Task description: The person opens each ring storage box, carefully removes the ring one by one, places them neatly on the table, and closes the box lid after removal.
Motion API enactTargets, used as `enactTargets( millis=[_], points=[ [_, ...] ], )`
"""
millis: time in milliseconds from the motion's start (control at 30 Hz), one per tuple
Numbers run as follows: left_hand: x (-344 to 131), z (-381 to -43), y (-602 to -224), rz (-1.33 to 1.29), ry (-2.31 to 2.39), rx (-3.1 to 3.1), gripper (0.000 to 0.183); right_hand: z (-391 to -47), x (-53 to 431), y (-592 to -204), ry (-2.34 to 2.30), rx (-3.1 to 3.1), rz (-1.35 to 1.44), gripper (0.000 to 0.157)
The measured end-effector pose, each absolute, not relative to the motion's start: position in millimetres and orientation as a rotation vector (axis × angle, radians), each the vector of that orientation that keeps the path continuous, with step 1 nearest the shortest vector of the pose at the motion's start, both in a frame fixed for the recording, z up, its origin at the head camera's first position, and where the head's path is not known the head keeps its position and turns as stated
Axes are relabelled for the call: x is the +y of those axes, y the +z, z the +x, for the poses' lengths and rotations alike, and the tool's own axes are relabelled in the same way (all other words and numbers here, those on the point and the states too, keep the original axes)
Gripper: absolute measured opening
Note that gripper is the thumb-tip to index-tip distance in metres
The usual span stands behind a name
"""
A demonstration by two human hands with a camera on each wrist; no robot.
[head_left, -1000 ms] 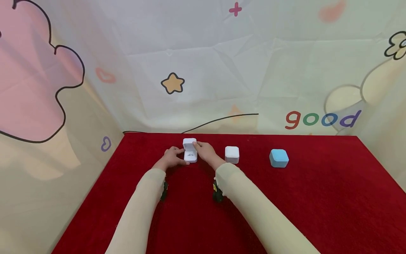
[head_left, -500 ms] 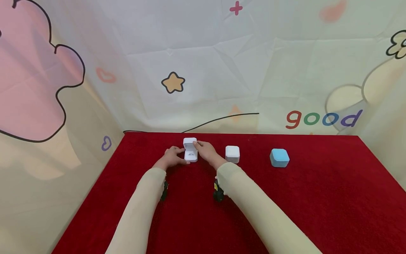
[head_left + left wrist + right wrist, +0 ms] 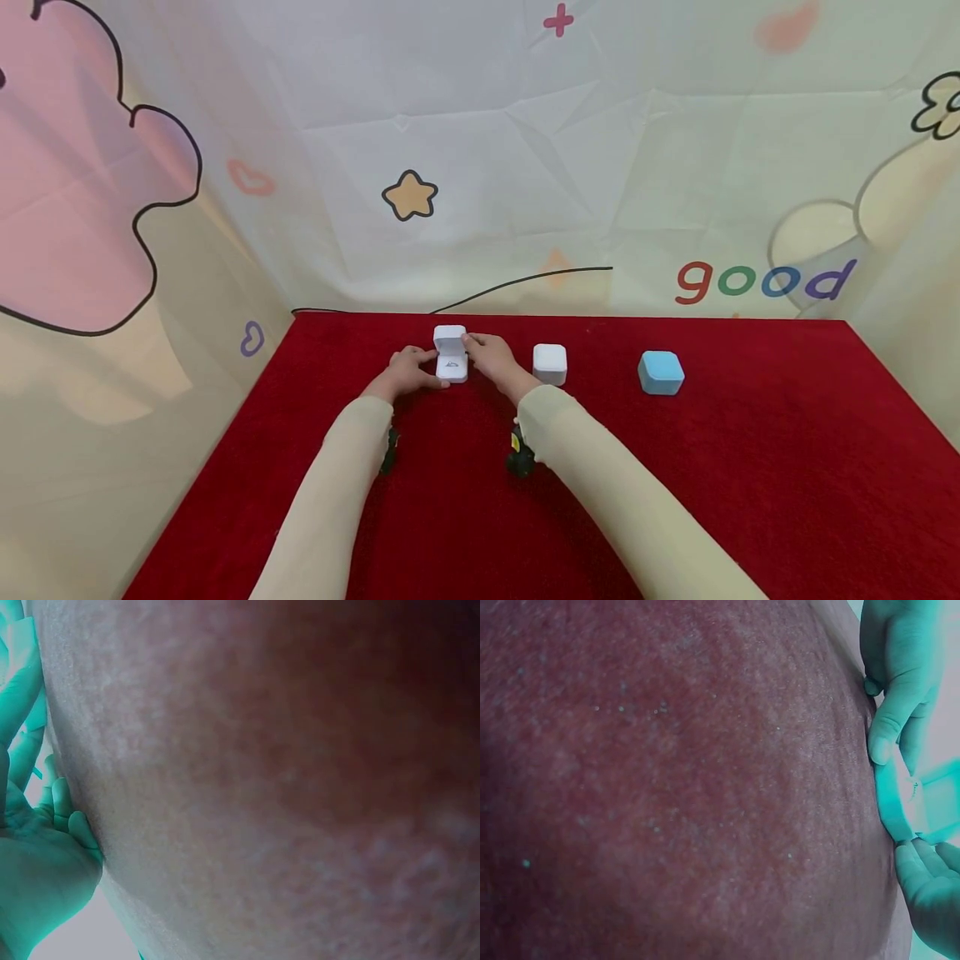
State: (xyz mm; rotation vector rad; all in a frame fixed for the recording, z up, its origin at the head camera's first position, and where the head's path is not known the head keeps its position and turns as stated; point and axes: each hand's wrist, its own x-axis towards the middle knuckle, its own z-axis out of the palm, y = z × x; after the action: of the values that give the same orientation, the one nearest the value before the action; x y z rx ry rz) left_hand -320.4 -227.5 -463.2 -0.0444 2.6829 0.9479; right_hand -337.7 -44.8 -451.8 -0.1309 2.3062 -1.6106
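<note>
A small white ring box [image 3: 451, 371] stands on the red cloth with its lid raised, and a ring [image 3: 452, 364] shows in its insert. My left hand [image 3: 408, 371] holds the base from the left, thumb at the front corner and fingers along the side. At the right edge of the lid [image 3: 449, 332], the thumb tip of my right hand [image 3: 491, 358] just touches; its other fingers are partly hidden. In the right wrist view, the left thumb [image 3: 883, 746] lies on the ring box and my right fingers [image 3: 909, 862] sit close beside it. The left wrist view shows my left palm [image 3: 45, 870] at its edge.
A closed white box [image 3: 550, 364] stands to the right of my right hand, close to the wrist. Farther right is a light blue box [image 3: 661, 373]. Red cloth [image 3: 750, 467] covers the table, and a printed backdrop [image 3: 480, 167] rises behind its far edge.
My right hand has drawn slightly to the right, its thumb sliding from the front of the lid to its edge. The left hand and the ring box keep their place.
</note>
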Motion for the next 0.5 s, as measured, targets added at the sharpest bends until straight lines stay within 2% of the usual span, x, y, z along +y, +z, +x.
enactTargets(
  millis=[200,500],
  points=[
    [-226.8,-320.1,-463.0,-0.044,0.956,2.673,0.074,-335.4,-41.7,-453.0,-1.669,2.318,-0.104,0.048],
    [-228.4,-320.3,-463.9,0.001,0.911,2.691,0.074,-328.6,-38.0,-456.2,-1.719,2.405,-0.078,0.033]
  ],
)
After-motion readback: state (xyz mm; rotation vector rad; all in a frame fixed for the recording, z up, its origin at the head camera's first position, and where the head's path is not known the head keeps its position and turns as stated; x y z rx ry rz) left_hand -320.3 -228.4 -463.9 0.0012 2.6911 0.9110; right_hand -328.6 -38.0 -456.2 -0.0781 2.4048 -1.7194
